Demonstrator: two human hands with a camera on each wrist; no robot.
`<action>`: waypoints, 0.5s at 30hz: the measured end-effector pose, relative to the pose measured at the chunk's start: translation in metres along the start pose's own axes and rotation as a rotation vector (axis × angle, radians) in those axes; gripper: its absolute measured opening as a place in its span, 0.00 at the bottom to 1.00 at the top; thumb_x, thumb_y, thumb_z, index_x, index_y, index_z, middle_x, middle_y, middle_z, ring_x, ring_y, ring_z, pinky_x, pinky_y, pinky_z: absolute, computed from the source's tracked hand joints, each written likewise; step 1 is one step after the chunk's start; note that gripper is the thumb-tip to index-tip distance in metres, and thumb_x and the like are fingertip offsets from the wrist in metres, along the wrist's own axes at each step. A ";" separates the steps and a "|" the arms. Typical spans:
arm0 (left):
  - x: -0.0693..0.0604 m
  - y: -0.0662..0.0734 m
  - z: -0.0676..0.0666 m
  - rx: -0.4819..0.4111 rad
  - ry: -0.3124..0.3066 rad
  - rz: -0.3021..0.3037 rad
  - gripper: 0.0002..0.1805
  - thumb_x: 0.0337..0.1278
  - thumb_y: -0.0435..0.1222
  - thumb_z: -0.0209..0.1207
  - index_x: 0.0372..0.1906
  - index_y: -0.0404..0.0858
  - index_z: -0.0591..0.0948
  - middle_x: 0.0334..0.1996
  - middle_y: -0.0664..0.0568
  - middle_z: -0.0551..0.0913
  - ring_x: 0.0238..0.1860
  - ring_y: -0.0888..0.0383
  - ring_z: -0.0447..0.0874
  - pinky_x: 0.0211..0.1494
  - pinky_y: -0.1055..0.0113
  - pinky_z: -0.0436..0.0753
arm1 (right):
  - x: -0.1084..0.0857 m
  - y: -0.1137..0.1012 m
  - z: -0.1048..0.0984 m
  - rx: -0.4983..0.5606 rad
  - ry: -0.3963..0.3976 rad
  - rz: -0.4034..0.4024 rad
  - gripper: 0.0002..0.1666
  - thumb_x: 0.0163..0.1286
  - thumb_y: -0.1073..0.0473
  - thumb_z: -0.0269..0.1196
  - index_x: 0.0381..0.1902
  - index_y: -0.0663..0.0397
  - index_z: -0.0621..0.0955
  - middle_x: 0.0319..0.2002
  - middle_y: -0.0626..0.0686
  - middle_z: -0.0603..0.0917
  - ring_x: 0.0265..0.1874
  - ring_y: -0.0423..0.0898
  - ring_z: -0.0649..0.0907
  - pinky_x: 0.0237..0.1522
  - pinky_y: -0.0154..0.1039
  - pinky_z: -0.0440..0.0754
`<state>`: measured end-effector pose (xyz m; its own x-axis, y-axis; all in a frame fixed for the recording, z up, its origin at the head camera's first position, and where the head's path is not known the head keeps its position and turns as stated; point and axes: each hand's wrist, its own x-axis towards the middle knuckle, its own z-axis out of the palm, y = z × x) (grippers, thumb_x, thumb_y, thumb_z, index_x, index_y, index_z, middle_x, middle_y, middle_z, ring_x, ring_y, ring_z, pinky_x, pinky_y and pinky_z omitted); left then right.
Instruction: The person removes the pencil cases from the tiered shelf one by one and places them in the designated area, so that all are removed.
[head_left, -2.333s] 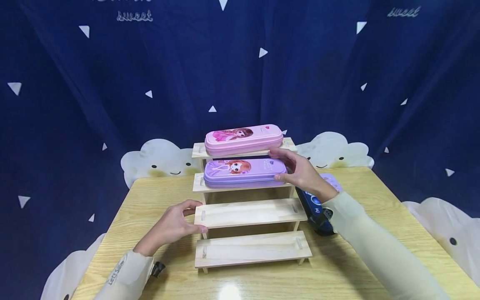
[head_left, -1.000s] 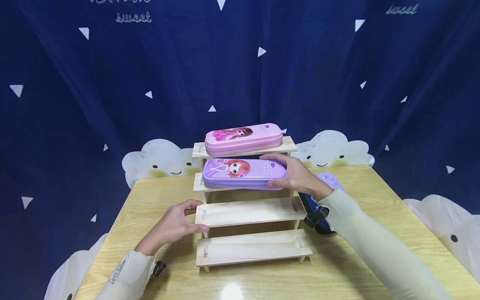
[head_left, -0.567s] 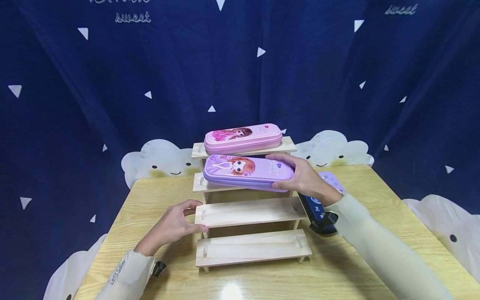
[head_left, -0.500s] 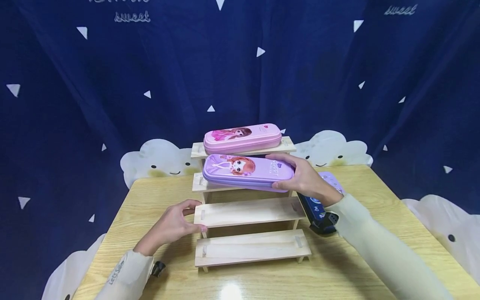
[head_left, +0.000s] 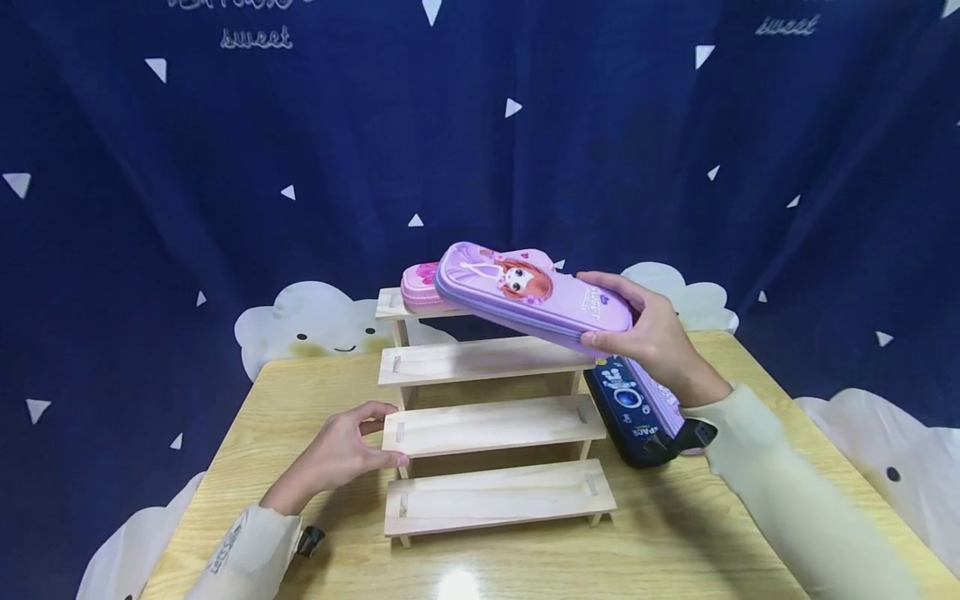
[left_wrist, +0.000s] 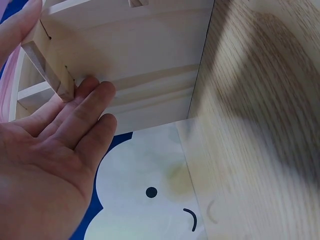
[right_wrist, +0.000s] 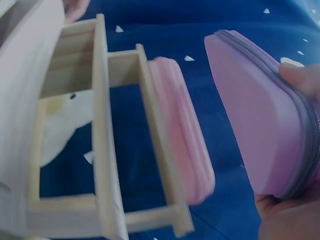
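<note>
My right hand grips the right end of a purple pencil case, tilted with its left end higher, raised above the second shelf from the top of a four-tier wooden rack. In the right wrist view the purple case hangs apart from the rack, with fingers over its edge. A pink case lies on the top shelf, partly hidden behind the purple one. My left hand pinches the left end of the third shelf; the left wrist view shows the hand around the wood's edge.
A dark blue space-print case and another purple case lie on the wooden table right of the rack. The lowest shelf is bare. A dark blue curtain with white triangles hangs behind.
The purple case has been lifted off the second shelf, up and to the right, and tilted by my right hand. My left hand has kept its hold on the rack.
</note>
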<state>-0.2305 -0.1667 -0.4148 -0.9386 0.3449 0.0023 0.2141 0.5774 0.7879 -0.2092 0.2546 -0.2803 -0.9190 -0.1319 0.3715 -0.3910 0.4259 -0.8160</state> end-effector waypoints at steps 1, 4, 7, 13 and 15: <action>0.000 0.000 0.000 0.001 0.000 0.004 0.42 0.38 0.48 0.81 0.62 0.40 0.78 0.62 0.40 0.82 0.65 0.41 0.81 0.65 0.48 0.82 | -0.001 0.000 -0.004 0.006 0.021 -0.001 0.40 0.61 0.59 0.73 0.70 0.39 0.74 0.64 0.49 0.78 0.55 0.47 0.76 0.50 0.28 0.77; -0.001 -0.001 0.000 0.002 -0.001 0.012 0.42 0.38 0.48 0.81 0.62 0.39 0.78 0.62 0.40 0.82 0.65 0.41 0.81 0.65 0.48 0.82 | -0.004 0.001 -0.016 0.020 0.090 -0.011 0.39 0.62 0.61 0.72 0.71 0.41 0.74 0.61 0.47 0.78 0.55 0.46 0.76 0.49 0.26 0.78; -0.001 -0.002 0.000 -0.004 0.000 0.019 0.41 0.38 0.47 0.81 0.62 0.39 0.78 0.62 0.39 0.82 0.65 0.41 0.81 0.65 0.48 0.83 | -0.007 0.007 -0.029 0.054 0.158 -0.036 0.38 0.62 0.65 0.71 0.71 0.46 0.74 0.59 0.46 0.78 0.53 0.45 0.77 0.47 0.23 0.79; 0.001 -0.001 0.000 -0.012 0.006 0.027 0.41 0.38 0.46 0.81 0.62 0.39 0.78 0.62 0.39 0.82 0.64 0.41 0.82 0.64 0.49 0.83 | -0.013 0.024 -0.055 0.276 0.301 -0.065 0.39 0.59 0.74 0.70 0.69 0.56 0.75 0.56 0.47 0.80 0.49 0.44 0.78 0.43 0.22 0.83; 0.001 -0.001 0.000 -0.010 0.006 0.025 0.41 0.38 0.46 0.81 0.61 0.39 0.78 0.62 0.39 0.82 0.64 0.41 0.82 0.64 0.49 0.83 | -0.016 0.031 -0.064 0.317 0.358 -0.069 0.39 0.58 0.76 0.71 0.68 0.58 0.75 0.56 0.47 0.80 0.49 0.44 0.78 0.42 0.21 0.84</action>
<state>-0.2320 -0.1667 -0.4157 -0.9346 0.3548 0.0253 0.2346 0.5614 0.7936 -0.2036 0.3275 -0.2828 -0.8369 0.1904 0.5132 -0.4976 0.1259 -0.8582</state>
